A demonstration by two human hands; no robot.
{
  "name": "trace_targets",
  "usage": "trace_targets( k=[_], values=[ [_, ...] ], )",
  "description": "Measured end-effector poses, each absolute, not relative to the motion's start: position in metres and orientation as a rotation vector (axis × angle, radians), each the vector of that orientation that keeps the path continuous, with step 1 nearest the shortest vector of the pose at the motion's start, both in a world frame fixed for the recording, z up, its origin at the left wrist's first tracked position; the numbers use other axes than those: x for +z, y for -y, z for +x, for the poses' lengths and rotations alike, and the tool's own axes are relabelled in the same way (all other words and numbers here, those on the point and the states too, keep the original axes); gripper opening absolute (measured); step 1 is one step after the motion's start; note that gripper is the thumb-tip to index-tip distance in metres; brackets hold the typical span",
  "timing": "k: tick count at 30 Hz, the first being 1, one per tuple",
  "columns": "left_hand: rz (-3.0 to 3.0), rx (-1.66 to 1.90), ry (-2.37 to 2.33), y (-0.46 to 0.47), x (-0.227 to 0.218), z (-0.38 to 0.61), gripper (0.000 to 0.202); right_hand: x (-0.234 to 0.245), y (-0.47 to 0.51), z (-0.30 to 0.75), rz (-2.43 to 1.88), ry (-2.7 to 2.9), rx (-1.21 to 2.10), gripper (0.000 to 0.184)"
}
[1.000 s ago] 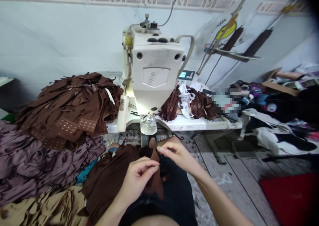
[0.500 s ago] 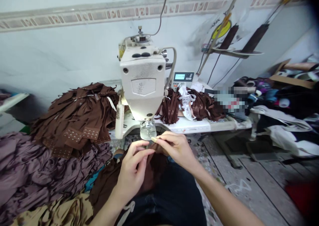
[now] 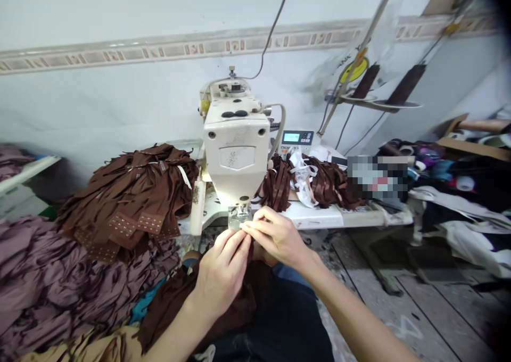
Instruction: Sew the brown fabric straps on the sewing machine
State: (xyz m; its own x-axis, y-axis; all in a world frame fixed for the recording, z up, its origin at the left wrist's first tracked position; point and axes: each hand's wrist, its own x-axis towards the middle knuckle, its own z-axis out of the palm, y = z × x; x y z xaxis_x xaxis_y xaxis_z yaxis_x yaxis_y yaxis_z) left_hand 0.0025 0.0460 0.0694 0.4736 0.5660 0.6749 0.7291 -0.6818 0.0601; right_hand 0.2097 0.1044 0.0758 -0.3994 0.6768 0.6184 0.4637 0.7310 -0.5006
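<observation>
Pinching together, both hands meet just in front of the needle area of the sewing machine (image 3: 236,149). The left hand (image 3: 221,269) is closed, with its fingers bent down onto the upper edge of a brown fabric piece (image 3: 171,303). The right hand (image 3: 275,237) is closed too, and its thumb and forefinger grip the same edge from the other side, so the fingertips of the two hands touch each other.

The brown fabric piece hangs from this grip down over the lap of the person. Most of it lies below and to the left of the left hand, and its long axis runs from the fingertips back toward the body. The held edge is the part nearest to the presser foot (image 3: 239,216), which stands directly beyond the fingertips, very near but apart from them. Of the two hands, the right hand is a little nearer to the presser foot.

On the tabletop (image 3: 339,216), at the left of the machine, lies a high pile of brown pieces (image 3: 131,191), some with rows of small hooks. Below it is a heap of purple-grey fabric (image 3: 48,277). At the right of the machine there are brown straps (image 3: 323,178) mixed with white tapes (image 3: 301,173), and behind them a small control panel (image 3: 295,137)
</observation>
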Motion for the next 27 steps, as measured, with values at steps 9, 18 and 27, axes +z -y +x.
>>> trace_targets(
  k=[9, 18, 27],
  values=[
    [-2.508, -1.028, 1.032, -0.047, 0.067, 0.001, 0.044, 0.056, -0.083, 0.211, -0.950, 1.947, 0.313, 0.034],
    [-2.439, -0.994, 1.084, -0.047, 0.067, 0.010, 0.044, 0.024, -0.068, 0.191, -1.134, 1.371, 0.773, 0.035],
    [-2.470, -0.995, 1.090, -0.058, 0.067, 0.006, 0.050, 0.013, -0.068, 0.186, -0.975, 1.149, 1.451, 0.050]
  ],
)
